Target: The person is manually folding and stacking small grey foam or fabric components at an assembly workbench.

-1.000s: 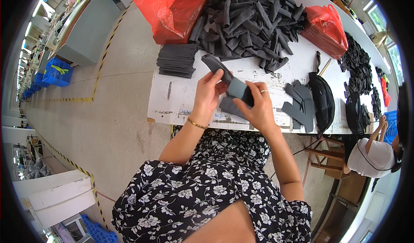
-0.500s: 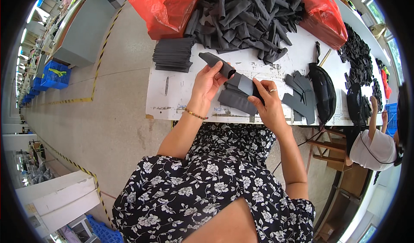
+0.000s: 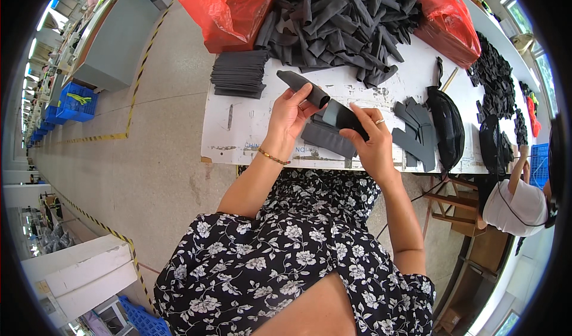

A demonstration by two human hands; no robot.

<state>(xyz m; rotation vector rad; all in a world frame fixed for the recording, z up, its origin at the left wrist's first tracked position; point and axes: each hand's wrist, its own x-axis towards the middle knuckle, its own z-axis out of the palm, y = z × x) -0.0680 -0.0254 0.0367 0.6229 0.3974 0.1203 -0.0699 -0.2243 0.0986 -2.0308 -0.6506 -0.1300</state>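
Between the thumb and fingers of my left hand (image 3: 290, 114) is a dark grey fabric tube (image 3: 302, 89), tilted with its opening toward the right. My right hand (image 3: 370, 138) grips a flat dark grey strip (image 3: 341, 115), its far end close to the tube's opening. Whether the two pieces touch is hard to tell. Beneath my hands, several flat grey strips (image 3: 325, 139) lie on the white table (image 3: 238, 133). More loose strips (image 3: 417, 127) are spread to the right of my right hand.
A neat stack of dark strips (image 3: 240, 74) lies at the left, below a red plastic bag (image 3: 229, 11). A big heap of fabric tubes (image 3: 345, 26) covers the back. Another red bag (image 3: 448, 29) and a black mesh pouch (image 3: 447, 127) are rightward. A person in white (image 3: 518, 202) works far right.
My right hand has lifted its strip off the pile and tilted it up toward the tube. My left hand has shifted slightly to the right, still holding the tube.
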